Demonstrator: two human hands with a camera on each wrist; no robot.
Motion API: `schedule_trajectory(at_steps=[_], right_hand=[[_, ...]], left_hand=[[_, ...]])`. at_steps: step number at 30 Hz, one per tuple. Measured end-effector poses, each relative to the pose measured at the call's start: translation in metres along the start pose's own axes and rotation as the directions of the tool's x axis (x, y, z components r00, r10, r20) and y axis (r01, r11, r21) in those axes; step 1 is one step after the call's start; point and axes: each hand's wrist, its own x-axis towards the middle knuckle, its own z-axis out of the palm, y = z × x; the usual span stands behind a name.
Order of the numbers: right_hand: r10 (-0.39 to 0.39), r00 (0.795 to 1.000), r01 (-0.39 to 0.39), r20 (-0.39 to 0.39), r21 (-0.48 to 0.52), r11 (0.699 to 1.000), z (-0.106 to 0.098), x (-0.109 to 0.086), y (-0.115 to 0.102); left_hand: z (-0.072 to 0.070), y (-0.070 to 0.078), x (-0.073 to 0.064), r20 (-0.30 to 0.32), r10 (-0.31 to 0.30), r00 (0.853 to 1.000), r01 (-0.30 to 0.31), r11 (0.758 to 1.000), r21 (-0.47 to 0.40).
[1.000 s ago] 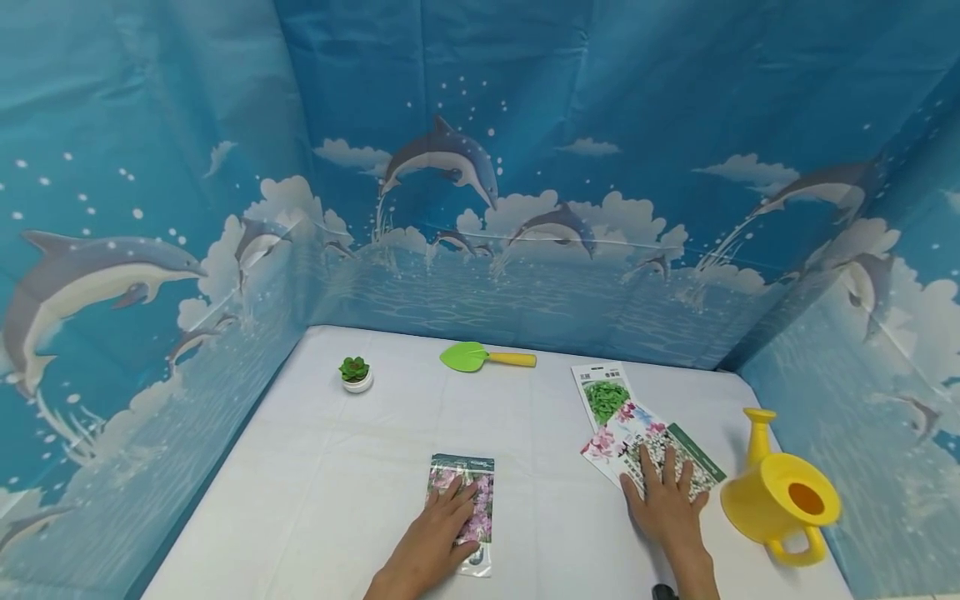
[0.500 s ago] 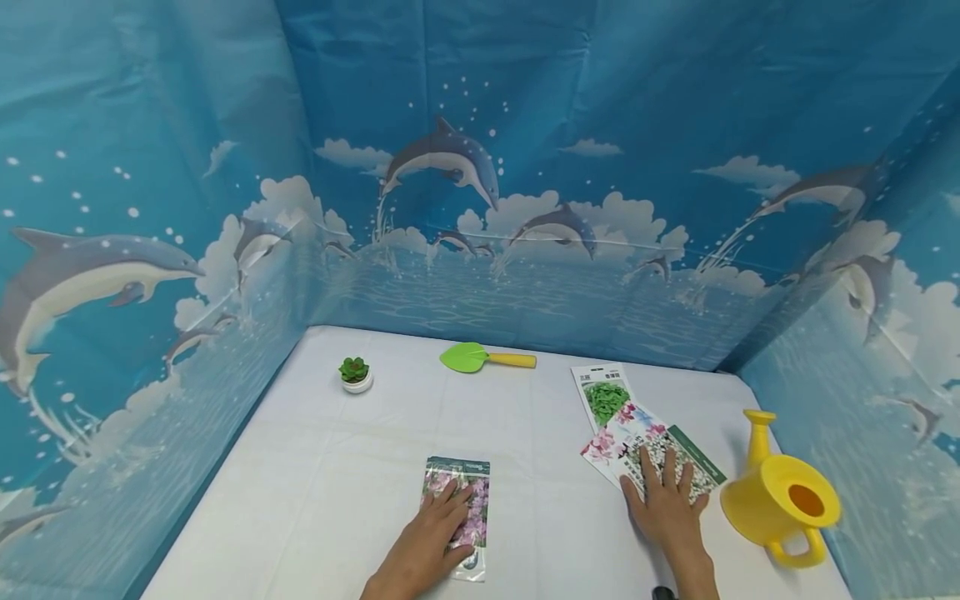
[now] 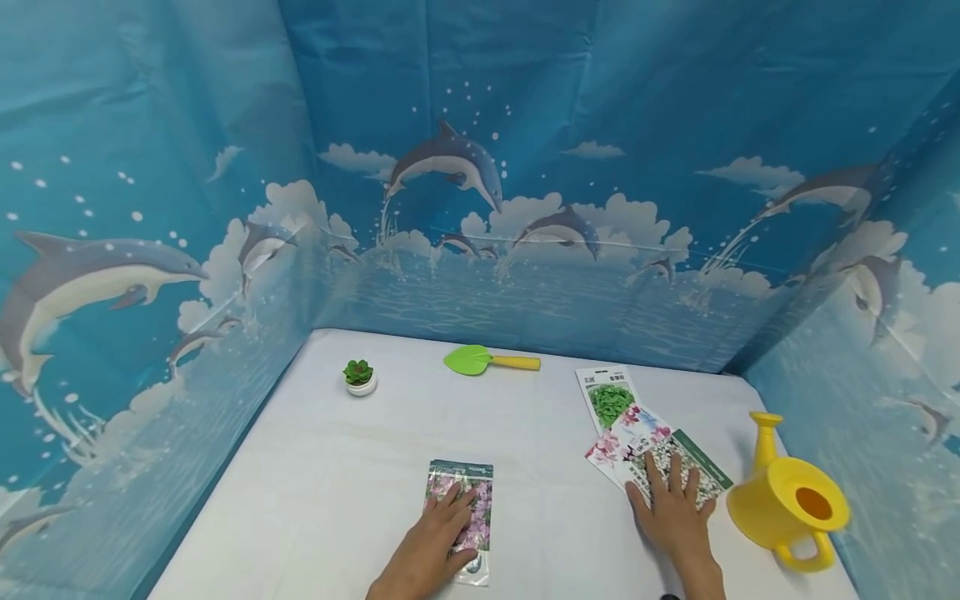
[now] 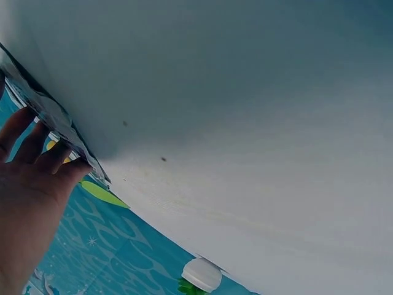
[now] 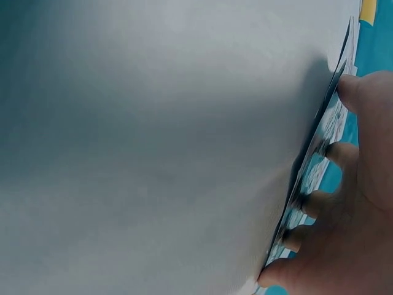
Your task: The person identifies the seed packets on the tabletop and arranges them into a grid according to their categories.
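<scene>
Flat on a pink-flowered seed packet [image 3: 480,533] rests my left hand [image 3: 431,537], its fingers spread over the printed front. My right hand [image 3: 675,517] lies with fingers spread on a white-flowered seed packet [image 3: 693,475] with a green edge. That one overlaps a pink-and-white flower packet [image 3: 618,442], which in turn covers the lower part of a green-leaf packet [image 3: 611,400]. In the left wrist view the fingertips touch the packet's [image 4: 61,123] face. The right wrist view shows thumb and fingertips on the stacked packets [image 5: 313,153].
A yellow watering can [image 3: 783,504] stands just right of my right hand. At the back of the white table [image 3: 375,450] lie a green trowel [image 3: 468,360] with a yellow handle and, farther left, a small potted succulent [image 3: 360,382]. A dolphin-print curtain [image 3: 480,275] surrounds the table.
My left hand has slid the pink-flowered packet slightly left and toward me. The right hand and its packets keep their place; the head view has shifted a little.
</scene>
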Motion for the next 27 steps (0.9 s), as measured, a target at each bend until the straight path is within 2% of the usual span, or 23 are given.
schedule_trajectory(at_steps=[10,27], right_hand=[[-0.001,1.000,0.001,0.015,-0.008,1.000,0.001,-0.004,0.001],[-0.046,0.999,0.045,-0.015,-0.054,0.998,0.005,-0.018,0.000]], left_hand=[[-0.001,0.000,0.000,-0.009,0.013,1.000,-0.013,1.000,-0.008],[0.000,0.000,0.001,0.011,-0.016,1.000,0.016,1.000,-0.022]])
